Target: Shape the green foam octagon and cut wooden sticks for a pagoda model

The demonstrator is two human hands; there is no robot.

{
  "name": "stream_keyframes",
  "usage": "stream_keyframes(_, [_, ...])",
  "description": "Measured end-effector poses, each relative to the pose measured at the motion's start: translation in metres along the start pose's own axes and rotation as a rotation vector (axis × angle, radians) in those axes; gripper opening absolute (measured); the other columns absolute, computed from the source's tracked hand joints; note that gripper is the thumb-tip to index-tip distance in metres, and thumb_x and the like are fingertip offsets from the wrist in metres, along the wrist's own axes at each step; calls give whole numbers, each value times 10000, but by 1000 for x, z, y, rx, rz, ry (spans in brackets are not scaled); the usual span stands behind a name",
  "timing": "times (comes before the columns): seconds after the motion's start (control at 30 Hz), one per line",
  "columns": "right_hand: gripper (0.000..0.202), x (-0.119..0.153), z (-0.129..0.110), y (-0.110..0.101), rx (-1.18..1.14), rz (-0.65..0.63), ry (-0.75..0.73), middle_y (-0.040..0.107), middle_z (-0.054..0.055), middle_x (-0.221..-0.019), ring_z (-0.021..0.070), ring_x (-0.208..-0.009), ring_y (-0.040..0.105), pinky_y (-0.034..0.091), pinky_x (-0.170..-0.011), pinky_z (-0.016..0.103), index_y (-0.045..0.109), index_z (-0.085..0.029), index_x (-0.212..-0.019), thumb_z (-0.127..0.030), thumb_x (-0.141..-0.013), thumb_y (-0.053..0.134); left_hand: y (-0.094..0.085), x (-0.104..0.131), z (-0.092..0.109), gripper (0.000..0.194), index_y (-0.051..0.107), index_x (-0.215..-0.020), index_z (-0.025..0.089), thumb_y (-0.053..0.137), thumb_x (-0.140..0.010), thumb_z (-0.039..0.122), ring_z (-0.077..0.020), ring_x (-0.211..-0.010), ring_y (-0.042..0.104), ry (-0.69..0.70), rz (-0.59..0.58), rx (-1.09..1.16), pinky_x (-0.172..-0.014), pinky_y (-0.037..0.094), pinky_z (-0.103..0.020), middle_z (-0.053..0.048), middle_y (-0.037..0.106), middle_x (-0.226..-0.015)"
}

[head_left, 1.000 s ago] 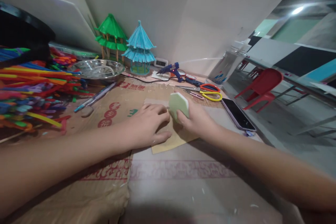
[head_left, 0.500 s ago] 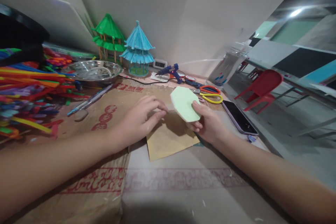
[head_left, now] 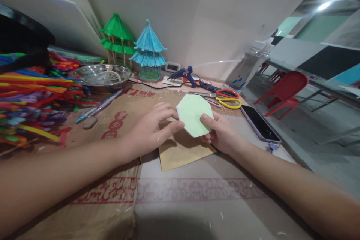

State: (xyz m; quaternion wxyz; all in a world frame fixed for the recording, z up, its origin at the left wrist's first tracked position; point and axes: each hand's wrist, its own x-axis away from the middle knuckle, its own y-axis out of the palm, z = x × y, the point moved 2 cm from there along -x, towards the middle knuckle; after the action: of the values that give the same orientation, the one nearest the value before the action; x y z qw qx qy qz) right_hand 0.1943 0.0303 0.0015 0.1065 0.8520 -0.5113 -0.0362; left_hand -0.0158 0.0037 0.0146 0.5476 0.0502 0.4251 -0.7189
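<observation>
Green octagonal foam pc. (head_left: 193,113) moved left; clamped by right hand (head_left: 225,132), left hand (head_left: 154,123) at edge (pinch unclear), prob. for steadying, above yellow sheet (head_left: 184,155).

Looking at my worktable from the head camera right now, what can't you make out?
Head view:
Underside of the green octagonal piece: turned away from the camera.
Some right hand fingers: hidden behind the piece.
Far part of the yellow sheet: covered by the piece and left hand.
Readout on the small white display: too small.
Black object: cut off by the left edge.
</observation>
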Motion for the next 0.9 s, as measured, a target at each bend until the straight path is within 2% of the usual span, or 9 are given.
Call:
stream_keyframes(0.13, [409, 0, -1, 1, -13, -21, -3, 499, -85, -504, 36, -377, 342, 300, -354, 145, 571, -189, -834, -501, -746, 819, 0, -2, -1, 307, 628, -794, 181, 501, -983, 388, -192, -881, 577, -101, -31, 54, -840, 436, -321, -18, 613, -846])
stream_keyframes(0.3, [398, -2, 0, -1, -19, -40, 29, 459, -90, -419, 45, -346, 307, 312, -335, 153, 555, -188, -785, -504, -767, 797, 3, -3, -3, 358, 650, -853, 180, 415, -1001, 406, -212, -891, 597, -160, -79, 126, -838, 462, -350, -53, 650, -919])
stream_keyframes(0.47, [391, -3, 1, -2, -36, -44, 37, 488, -83, -438, 47, -335, 302, 354, -321, 169, 557, -184, -805, -501, -776, 785, 4, -2, -4, 289, 676, -898, 203, 591, -899, 480, -246, -956, 630, -220, -74, 128, -906, 466, -400, -54, 699, -989])
stream_keyframes(0.67, [409, -2, -1, 0, -36, 19, 19, 567, -69, -535, 52, -353, 398, 394, -329, 172, 564, -189, -885, -478, -740, 814, 4, -4, -5, 280, 680, -861, 209, 629, -859, 484, -255, -955, 645, -271, -74, 94, -930, 480, -434, -59, 723, -988])
stream_keyframes(0.8, [466, 3, -1, -1, 91, 130, -83, 642, -44, -636, 76, -399, 519, 434, -360, 182, 578, -201, -1028, -502, -753, 805, 5, -3, -7, 250, 695, -902, 214, 635, -869, 454, -260, -971, 662, -272, -88, 101, -953, 492, -459, -62, 746, -1008])
stream_keyframes(0.9, [469, 6, 0, -2, 194, 157, -139, 676, -24, -689, 87, -423, 561, 456, -386, 196, 580, -208, -1055, -516, -771, 791, 5, -3, -7, 241, 698, -908, 217, 643, -876, 450, -264, -979, 672, -256, -88, 98, -932, 515, -458, -64, 755, -1019])
